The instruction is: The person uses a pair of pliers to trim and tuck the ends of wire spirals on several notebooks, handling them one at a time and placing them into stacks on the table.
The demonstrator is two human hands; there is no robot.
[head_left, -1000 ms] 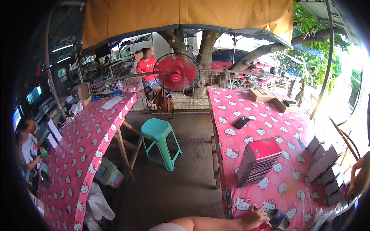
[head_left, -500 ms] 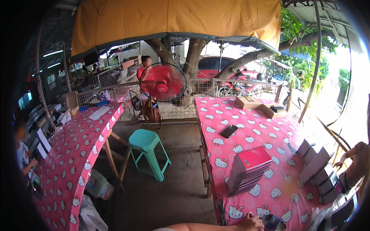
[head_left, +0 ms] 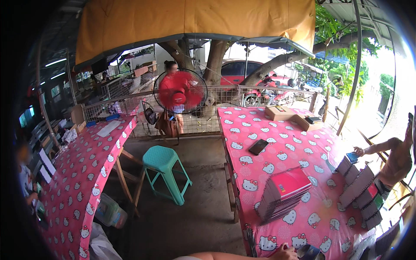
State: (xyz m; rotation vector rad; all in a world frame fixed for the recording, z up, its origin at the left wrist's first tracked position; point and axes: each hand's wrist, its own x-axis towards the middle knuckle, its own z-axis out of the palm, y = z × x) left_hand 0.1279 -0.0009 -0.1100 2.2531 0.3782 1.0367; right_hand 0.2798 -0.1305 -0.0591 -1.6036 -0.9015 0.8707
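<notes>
My left hand (head_left: 284, 252) is at the lower edge, over the near end of the right-hand table, its forearm coming across from the left. Its fingers are curled closed around something small and reddish that I cannot make out. Just right of it lies a dark blue patterned thing (head_left: 308, 251), cut off by the picture's edge. Beyond the hand stands a tall pile of spiral-bound notebooks (head_left: 284, 195) with a red cover on top. A dark phone (head_left: 258, 147) lies farther back on the pink patterned tablecloth (head_left: 242, 173). My right hand is out of view.
At the right a co-worker's hand (head_left: 359, 151) touches a blue-topped stack of notebooks (head_left: 352, 157), beside several more stacks. Cardboard boxes (head_left: 279, 113) sit at the table's far end. A green stool (head_left: 167, 167) stands between this and the left table (head_left: 73, 195). A red fan (head_left: 180, 93) stands beyond.
The co-worker at the right has reached farther away, and a blue cover now tops a stack there. My left hand has sunk slightly in the picture. The person behind the fan has shifted right.
</notes>
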